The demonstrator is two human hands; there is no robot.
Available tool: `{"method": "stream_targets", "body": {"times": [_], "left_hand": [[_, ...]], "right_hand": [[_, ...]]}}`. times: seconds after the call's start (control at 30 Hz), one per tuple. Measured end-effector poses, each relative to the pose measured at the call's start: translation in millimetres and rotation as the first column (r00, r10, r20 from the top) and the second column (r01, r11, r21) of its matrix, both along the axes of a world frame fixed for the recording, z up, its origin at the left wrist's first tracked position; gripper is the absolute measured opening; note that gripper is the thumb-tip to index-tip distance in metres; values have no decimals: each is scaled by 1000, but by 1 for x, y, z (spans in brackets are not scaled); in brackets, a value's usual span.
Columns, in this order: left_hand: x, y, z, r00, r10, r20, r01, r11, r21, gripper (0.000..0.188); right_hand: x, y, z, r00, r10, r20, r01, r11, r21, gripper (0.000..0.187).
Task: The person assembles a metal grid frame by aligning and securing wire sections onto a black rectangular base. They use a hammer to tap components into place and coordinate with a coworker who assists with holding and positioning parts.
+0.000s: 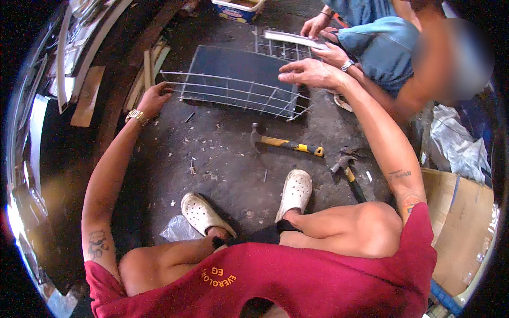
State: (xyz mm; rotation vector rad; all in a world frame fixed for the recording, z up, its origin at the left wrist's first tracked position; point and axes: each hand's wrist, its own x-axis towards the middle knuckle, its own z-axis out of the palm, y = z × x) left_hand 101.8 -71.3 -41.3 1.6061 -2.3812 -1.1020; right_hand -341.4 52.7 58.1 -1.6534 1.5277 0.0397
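Observation:
A bent strip of silver wire mesh (pixel 238 91) stands along the near edge of a dark flat panel (pixel 233 62) on the floor. My left hand (pixel 155 99) is beside the mesh's left end, fingers loosely bent and apart; no grip on the wire shows. Above the mesh's right end hovers my right hand (pixel 312 73), open, fingers stretched to the left, holding nothing. Nearer to me lies a claw hammer (pixel 291 144) with a yellow and black handle. A second hammer (pixel 349 175) rests right of it, near my knee.
A co-worker's hands (pixel 318 32) hold a pale strip (pixel 294 39) over another wire grid (pixel 265 47). Wood pieces (pixel 87 98) are stacked at left. A plastic tub (pixel 237 9) stands at the back. Cardboard (pixel 461 228) and a whitish plastic bag (pixel 458 140) are at right.

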Motion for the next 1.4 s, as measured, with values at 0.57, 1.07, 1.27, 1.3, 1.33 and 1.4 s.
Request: {"method": "stream_targets", "body": {"times": [0.57,1.07,1.27,1.3,1.33,1.4], "left_hand": [[2,-6,-15,995,-86,-40,81,990,-114,37],[-4,-1,-14,999,-40,-4,39,992,-120,38],[-5,-2,-14,997,-62,-44,59,997,-58,42],[-5,-3,-16,997,-63,-36,61,997,-52,43],[-5,-3,-17,997,-71,-42,67,993,-95,44],[-5,-4,-20,997,-76,-9,74,987,-142,46]], "right_hand": [[45,9,-39,993,56,103,-67,991,112,45],[44,11,-58,985,-16,173,0,996,93,37],[50,13,-45,989,-40,141,23,992,121,37],[51,13,-43,987,-41,158,21,992,126,37],[53,12,-41,990,-55,129,36,989,145,37],[55,12,-39,991,-55,119,35,987,159,37]]}}
